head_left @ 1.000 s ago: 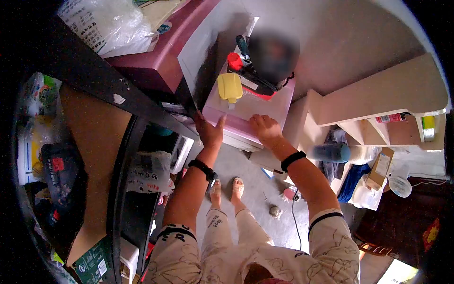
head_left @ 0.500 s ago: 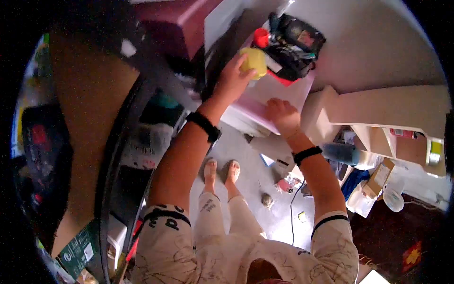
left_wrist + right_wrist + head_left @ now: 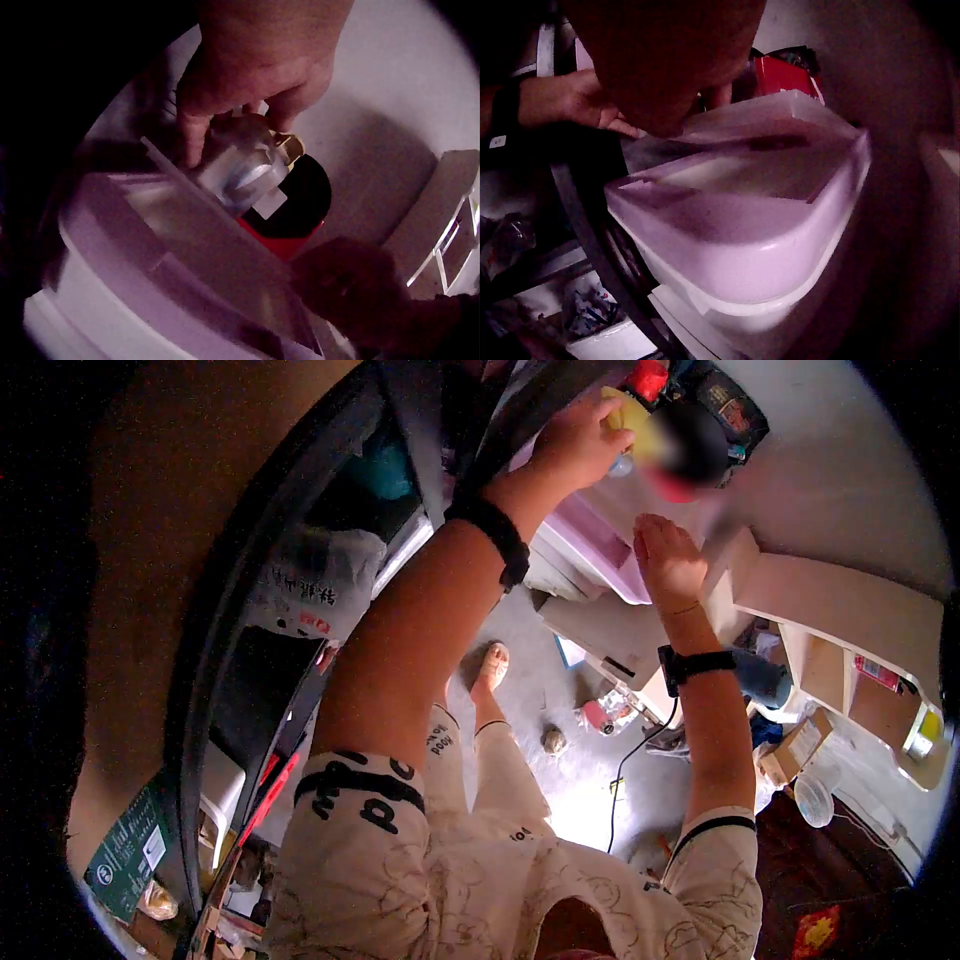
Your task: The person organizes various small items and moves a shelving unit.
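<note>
My left hand (image 3: 585, 445) grips a yellow and clear plastic container (image 3: 628, 425), thumb and fingers spread around its sides. The left wrist view shows the container's clear part (image 3: 251, 176) below the fingers, above the lid. My right hand (image 3: 670, 560) holds the front edge of a translucent lid (image 3: 780, 120) on a white tub with a purple rim (image 3: 742, 262). The lid's front is tilted up, leaving a gap over the rim. In the right wrist view, the back of the right hand (image 3: 675, 67) is dark and hides its fingers.
A red item (image 3: 648, 378) and a dark bag (image 3: 735, 410), partly blurred, stand behind the container. To the left rises a black-framed shelf (image 3: 215, 610) with a plastic bag (image 3: 325, 585). A pale wooden shelf (image 3: 830, 600) stands right. A cable (image 3: 625, 770) lies on the floor.
My left hand has gone from the lid's front edge to the yellow container and grips it. My right hand has lifted the lid's front edge. The head view has turned.
</note>
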{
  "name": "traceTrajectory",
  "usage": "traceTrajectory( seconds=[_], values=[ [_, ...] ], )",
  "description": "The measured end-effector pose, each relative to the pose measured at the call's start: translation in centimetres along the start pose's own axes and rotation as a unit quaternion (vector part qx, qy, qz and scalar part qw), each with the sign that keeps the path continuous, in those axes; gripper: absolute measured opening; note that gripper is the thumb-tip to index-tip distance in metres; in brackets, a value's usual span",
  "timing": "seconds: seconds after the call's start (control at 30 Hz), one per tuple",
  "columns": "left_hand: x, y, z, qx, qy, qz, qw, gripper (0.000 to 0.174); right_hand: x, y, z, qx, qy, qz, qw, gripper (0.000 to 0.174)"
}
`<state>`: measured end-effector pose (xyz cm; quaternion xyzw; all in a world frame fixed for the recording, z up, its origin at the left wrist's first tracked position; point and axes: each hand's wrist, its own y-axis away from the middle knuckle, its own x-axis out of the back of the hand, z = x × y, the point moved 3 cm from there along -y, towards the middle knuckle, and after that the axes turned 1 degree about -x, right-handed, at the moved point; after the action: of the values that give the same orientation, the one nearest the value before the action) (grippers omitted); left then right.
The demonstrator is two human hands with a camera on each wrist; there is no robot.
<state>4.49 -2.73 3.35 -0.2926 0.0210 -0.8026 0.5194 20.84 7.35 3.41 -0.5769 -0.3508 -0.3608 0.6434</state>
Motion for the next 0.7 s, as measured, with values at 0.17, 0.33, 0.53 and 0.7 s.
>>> traceTrajectory(
  seconds=[0.17,0.33,0.53,0.7],
  values=[
    [-0.2,0.0,-0.1,-0.005,0.018,0.000,1.000,0.039,-0.2,0.4,0.2,-0.026,-0.014,0.003,1.000,0.013],
    [-0.3,-1.2,-0.2,0.027,0.080,-0.031,0.996,0.037,-0.2,-0.2,1.1,-0.034,-0.015,-0.020,0.999,0.019],
    [-0.9,-2.1,0.2,0.013,0.040,-0.028,0.999,0.040,0.3,-0.8,2.5,-0.030,-0.017,-0.050,0.998,0.019],
    [-2.0,-2.8,0.3,0.009,0.135,-0.070,0.988,0.053,0.0,-1.0,3.8,-0.029,-0.012,-0.056,0.998,0.022]
  ],
)
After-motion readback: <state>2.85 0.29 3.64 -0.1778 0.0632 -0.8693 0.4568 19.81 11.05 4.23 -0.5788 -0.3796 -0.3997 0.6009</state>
